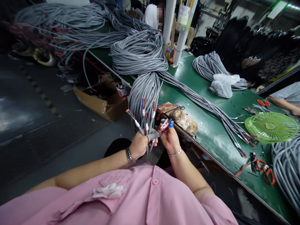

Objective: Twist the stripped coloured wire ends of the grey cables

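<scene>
My left hand (138, 146) is closed around several grey cables (150, 150) in front of my lap. Their ends point up, with white sleeves (143, 112) and fanned-out coloured wires (130, 113). A grey tube-like piece (152, 136) lies across my left fingers; whether it is cable or a wrapped finger is unclear. Close beside it, my right hand (170, 141) has its fingers pinched at the wire ends, around a small pink-and-white piece (165, 124) too small to name. Blue tape (171, 124) covers one right fingertip. The held cables appear to join the coiled cable bundle (145, 90) behind.
On the green table (180, 75) lie large grey cable coils (138, 51), a taped cardboard piece (185, 120), a green fan (270, 126) and orange-handled scissors (269, 175). A cardboard box (96, 103) stands on the floor at left. Another person's arm (283, 103) shows at right.
</scene>
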`<state>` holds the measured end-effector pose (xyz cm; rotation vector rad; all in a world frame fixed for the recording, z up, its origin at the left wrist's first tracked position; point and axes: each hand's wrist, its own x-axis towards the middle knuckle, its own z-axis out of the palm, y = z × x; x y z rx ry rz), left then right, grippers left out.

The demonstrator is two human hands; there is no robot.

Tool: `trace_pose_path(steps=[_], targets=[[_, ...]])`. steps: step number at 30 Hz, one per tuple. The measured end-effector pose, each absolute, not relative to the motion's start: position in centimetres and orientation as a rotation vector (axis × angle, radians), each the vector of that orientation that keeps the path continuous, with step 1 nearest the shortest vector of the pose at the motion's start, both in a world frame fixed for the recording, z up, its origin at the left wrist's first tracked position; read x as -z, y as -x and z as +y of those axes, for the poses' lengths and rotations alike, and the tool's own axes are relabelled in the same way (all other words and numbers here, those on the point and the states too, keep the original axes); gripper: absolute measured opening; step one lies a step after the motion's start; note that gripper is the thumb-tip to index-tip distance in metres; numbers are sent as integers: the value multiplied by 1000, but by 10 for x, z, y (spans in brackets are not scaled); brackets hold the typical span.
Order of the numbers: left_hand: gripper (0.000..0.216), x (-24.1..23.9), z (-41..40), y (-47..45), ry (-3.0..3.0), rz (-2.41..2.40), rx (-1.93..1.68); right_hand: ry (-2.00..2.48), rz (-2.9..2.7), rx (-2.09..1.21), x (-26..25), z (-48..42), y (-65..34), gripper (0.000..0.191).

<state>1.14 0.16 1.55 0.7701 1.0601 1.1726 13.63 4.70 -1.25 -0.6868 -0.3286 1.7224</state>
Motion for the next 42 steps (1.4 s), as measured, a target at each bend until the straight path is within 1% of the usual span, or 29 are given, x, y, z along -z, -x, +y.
trace_pose_path(steps=[8,15,17,20,22,29,36,42], targets=[[19,-16,1,-12,-781,1051,-1179,682,-336,-1745,8,44,-137,36],[16,-15,-6,-8,-793,1033,-1190,664,-464,-1890,-1,36,-147,54],[16,-15,-8,-7,-803,1037,-1195,679,-482,-1893,-3,37,-150,51],[16,-16,-9,-8,-764,1029,-1231,694,-507,-1823,-4,40,-152,37],[15,-19,-10,-10,-734,1011,-1257,702,-522,-1778,-3,41,-151,31],[20,-23,-5,-14,-690,1030,-1270,731,-591,-1615,14,44,-145,43],[21,-21,-1,-19,-680,1063,-1254,621,-405,-1877,2,49,-144,34],[21,-23,-2,-18,-676,1078,-1244,659,-316,-1857,-1,51,-141,32]])
